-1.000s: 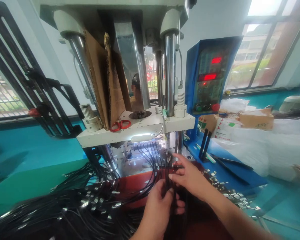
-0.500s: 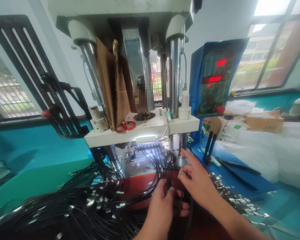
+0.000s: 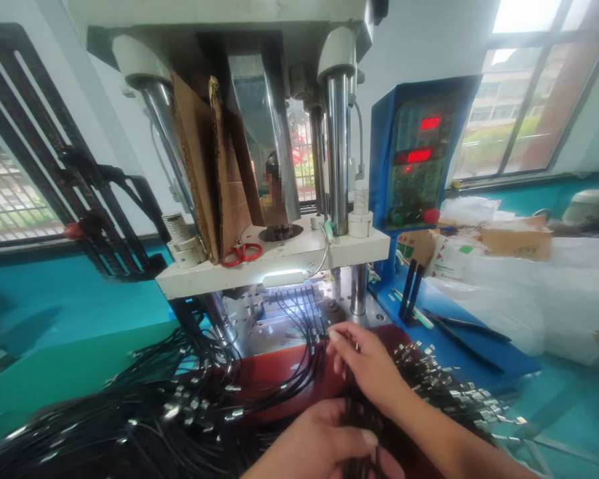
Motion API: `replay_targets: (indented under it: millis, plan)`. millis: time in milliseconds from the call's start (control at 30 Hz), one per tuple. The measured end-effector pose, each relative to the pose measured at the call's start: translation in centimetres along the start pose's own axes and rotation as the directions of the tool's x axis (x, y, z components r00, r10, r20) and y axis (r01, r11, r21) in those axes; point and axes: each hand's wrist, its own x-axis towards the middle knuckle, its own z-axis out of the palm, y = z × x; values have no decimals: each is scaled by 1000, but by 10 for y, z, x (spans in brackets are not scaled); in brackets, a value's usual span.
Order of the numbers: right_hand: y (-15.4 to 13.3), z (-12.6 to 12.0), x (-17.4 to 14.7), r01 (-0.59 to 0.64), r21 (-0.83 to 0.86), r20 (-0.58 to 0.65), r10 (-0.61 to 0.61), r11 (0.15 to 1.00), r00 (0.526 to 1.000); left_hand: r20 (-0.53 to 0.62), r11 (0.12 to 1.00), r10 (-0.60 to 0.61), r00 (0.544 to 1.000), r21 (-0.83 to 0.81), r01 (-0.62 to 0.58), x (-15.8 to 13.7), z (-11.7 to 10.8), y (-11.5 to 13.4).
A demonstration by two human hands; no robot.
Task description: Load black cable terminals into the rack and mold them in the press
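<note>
At the bottom middle, my left hand is closed around a bundle of black cables, thumb laid across them. Above it, my right hand curls its fingers over the upper part of the same bundle; the exact grip is partly hidden. Other black cables run in a row from the lit mould of the press, over the red surface in front. A large heap of black cables with shiny metal connectors lies on the left. More such connectors lie beside my right forearm.
The white press plate overhangs the mould, with red-handled scissors and cardboard on it. To the right stand a blue control box and a blue shelf with black tweezers. Plastic sacks lie beyond.
My left hand has moved down and nearer with the cables. My right hand, held apart with its index finger raised before, has come left and down and curled over the bundle. The view has shifted slightly.
</note>
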Motion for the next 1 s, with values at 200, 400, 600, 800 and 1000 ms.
replay_targets:
  millis: [200, 400, 600, 800, 1000]
  plan:
    - [-6, -6, -2, 21, -182, 12, -19, 983, 1000, -167, 999, 27, 986, 24, -24, 16, 8, 1]
    - [-5, -8, -2, -2, -152, 150, 25, 988, 988, -265, 985, 171, 949, 52, -163, 19, 11, 11]
    - [-3, -19, 6, -149, 212, 124, 124, 966, 985, -100, 993, 104, 990, -38, -108, 16, 2, 10]
    - [-2, -22, 6, -35, 190, 177, 1, 981, 984, -51, 994, 96, 994, -43, -98, 10, -1, 10]
    - [0, -25, 6, -118, 270, 170, 73, 956, 983, -91, 995, 95, 991, -9, -96, 8, 2, 16]
